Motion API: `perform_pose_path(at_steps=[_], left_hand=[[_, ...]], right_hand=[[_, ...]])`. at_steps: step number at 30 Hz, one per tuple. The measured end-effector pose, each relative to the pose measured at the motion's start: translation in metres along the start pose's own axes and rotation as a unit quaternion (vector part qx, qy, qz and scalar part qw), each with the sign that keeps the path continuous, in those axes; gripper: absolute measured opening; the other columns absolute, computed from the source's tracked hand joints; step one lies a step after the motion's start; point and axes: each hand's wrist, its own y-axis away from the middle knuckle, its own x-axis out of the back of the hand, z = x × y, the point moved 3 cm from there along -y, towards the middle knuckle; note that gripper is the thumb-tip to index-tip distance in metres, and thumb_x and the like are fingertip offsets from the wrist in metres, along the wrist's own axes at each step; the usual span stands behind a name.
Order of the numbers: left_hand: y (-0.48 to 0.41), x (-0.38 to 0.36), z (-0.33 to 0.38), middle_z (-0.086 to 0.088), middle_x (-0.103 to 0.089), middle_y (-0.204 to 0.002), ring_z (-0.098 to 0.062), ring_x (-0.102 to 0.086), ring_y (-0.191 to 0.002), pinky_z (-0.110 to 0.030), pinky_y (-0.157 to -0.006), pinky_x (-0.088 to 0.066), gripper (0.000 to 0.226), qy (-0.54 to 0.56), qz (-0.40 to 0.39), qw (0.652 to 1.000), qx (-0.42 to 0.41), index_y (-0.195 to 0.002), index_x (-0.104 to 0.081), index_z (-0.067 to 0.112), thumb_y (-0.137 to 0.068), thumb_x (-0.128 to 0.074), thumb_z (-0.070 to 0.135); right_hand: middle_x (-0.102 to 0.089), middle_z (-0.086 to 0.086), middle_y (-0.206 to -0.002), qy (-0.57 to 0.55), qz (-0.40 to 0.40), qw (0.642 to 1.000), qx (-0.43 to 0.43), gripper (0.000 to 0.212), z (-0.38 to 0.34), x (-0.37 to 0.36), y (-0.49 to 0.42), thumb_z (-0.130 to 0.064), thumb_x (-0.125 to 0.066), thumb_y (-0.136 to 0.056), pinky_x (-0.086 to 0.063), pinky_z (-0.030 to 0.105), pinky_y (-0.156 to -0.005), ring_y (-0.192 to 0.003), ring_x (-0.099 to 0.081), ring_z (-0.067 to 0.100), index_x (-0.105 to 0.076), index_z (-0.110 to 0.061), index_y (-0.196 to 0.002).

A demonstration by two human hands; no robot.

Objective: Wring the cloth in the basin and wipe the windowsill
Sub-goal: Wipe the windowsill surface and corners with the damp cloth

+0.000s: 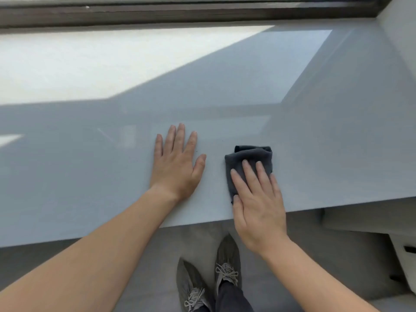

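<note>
Two hands: both lie palm down on the pale, glossy sill, near its front edge.
Sun patch: bright, on the far left of the sill, below the dark window frame; the sill around the hands is in shade.
Left hand: flat on bare sill, fingers straight and close together, thumb spread to the right, holding nothing.
Shoes: grey laced pair on the grey floor, below the sill edge, between the arms.
Cloth: dark grey, folded into a small pad on the sill, just right of the left hand, not touching it.
Right hand: fingers straight, slightly spread, pressing on the cloth's near half; wrist overhangs the sill edge.
</note>
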Motion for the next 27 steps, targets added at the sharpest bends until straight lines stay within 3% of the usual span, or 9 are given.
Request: perform_pose_path(at_steps=[3, 5, 8, 11, 13, 15, 18, 24, 27], left_hand=[[-0.001, -0.002, -0.001, -0.005, 0.003, -0.167, -0.020, 0.012, -0.153, -0.046, -0.121, 0.012, 0.074, -0.014, 0.000, 1.000, -0.001, -0.158, -0.009, 0.024, -0.092, -0.008, 0.057], [-0.002, -0.003, -0.001, -0.006, 0.003, -0.167, -0.020, 0.011, -0.153, -0.046, -0.121, 0.010, 0.074, -0.015, 0.001, 1.000, 0.001, -0.158, -0.010, 0.024, -0.091, -0.010, 0.057], [-0.003, -0.004, 0.001, -0.006, 0.000, -0.167, -0.020, 0.008, -0.153, -0.045, -0.121, 0.010, 0.075, -0.011, -0.002, 1.000, 0.007, -0.158, -0.013, 0.024, -0.090, -0.013, 0.056], [-0.002, 0.002, 0.005, -0.009, -0.006, -0.167, -0.023, 0.004, -0.153, -0.047, -0.121, 0.009, 0.075, -0.006, 0.003, 1.000, 0.017, -0.157, -0.019, 0.021, -0.089, -0.019, 0.052], [0.000, 0.011, 0.010, -0.013, -0.010, -0.165, -0.027, 0.001, -0.153, -0.049, -0.121, 0.009, 0.075, 0.001, 0.000, 1.000, 0.028, -0.154, -0.024, 0.018, -0.085, -0.024, 0.048], [-0.002, 0.016, 0.017, -0.017, -0.012, -0.164, -0.028, 0.001, -0.153, -0.049, -0.121, 0.012, 0.074, 0.016, 0.002, 0.999, 0.044, -0.150, -0.028, 0.016, -0.082, -0.027, 0.043], [-0.007, 0.018, 0.033, -0.015, -0.010, -0.165, -0.027, 0.003, -0.153, -0.045, -0.121, 0.013, 0.065, 0.054, 0.004, 0.998, 0.030, -0.152, -0.029, 0.015, -0.089, -0.033, 0.035], [-0.041, 0.015, 0.073, -0.010, -0.010, -0.166, -0.021, 0.000, -0.154, -0.036, -0.123, 0.009, 0.059, 0.111, 0.036, 0.993, -0.005, -0.155, -0.027, 0.016, -0.099, -0.045, 0.026], [-0.065, 0.013, 0.078, -0.008, -0.010, -0.167, -0.018, -0.001, -0.154, -0.035, -0.123, 0.007, 0.058, 0.130, 0.047, 0.989, 0.044, -0.155, -0.027, 0.018, -0.100, -0.041, 0.031]], right_hand=[[-0.026, 0.000, -0.164, -0.001, -0.029, 0.992, 0.125, 0.058, -0.007, -0.009, 0.026, -0.032, -0.043, -0.093, -0.015, 0.049, -0.122, -0.154, -0.011, 0.023, -0.040, -0.025, -0.151], [-0.030, -0.001, -0.162, -0.003, -0.031, 0.990, 0.136, 0.056, 0.020, -0.003, 0.024, -0.030, -0.044, -0.093, -0.018, 0.048, -0.122, -0.153, -0.015, 0.022, -0.044, -0.024, -0.149], [-0.030, 0.000, -0.162, -0.014, -0.009, 1.000, 0.001, 0.057, 0.080, 0.014, 0.011, -0.032, -0.034, -0.094, -0.020, 0.051, -0.121, -0.152, -0.018, 0.024, -0.045, -0.021, -0.148], [-0.022, 0.000, -0.164, -0.003, 0.011, 0.994, -0.108, 0.060, 0.095, 0.022, 0.009, -0.034, -0.027, -0.095, -0.010, 0.047, -0.123, -0.153, -0.010, 0.022, -0.038, -0.022, -0.152], [-0.023, 0.001, -0.164, 0.002, 0.011, 0.998, -0.064, 0.058, 0.077, 0.022, 0.017, -0.033, -0.031, -0.095, -0.010, 0.048, -0.123, -0.153, -0.010, 0.024, -0.038, -0.023, -0.152], [-0.027, 0.000, -0.163, -0.006, -0.010, 0.999, 0.047, 0.056, 0.069, 0.017, 0.028, -0.031, -0.038, -0.095, -0.013, 0.049, -0.122, -0.153, -0.013, 0.024, -0.042, -0.024, -0.150], [-0.030, -0.002, -0.162, -0.014, -0.035, 0.990, 0.133, 0.054, 0.102, 0.024, 0.024, -0.031, -0.041, -0.095, -0.016, 0.048, -0.122, -0.153, -0.015, 0.022, -0.045, -0.024, -0.148], [-0.013, -0.003, -0.167, -0.002, -0.013, 0.992, -0.126, 0.061, 0.149, 0.045, -0.046, -0.039, -0.024, -0.096, -0.002, 0.044, -0.124, -0.154, -0.002, 0.020, -0.030, -0.028, -0.156], [-0.023, 0.000, -0.165, 0.016, -0.018, 0.999, 0.021, 0.059, 0.102, 0.032, -0.049, -0.037, -0.032, -0.095, -0.009, 0.049, -0.123, -0.153, -0.011, 0.025, -0.037, -0.026, -0.152]])
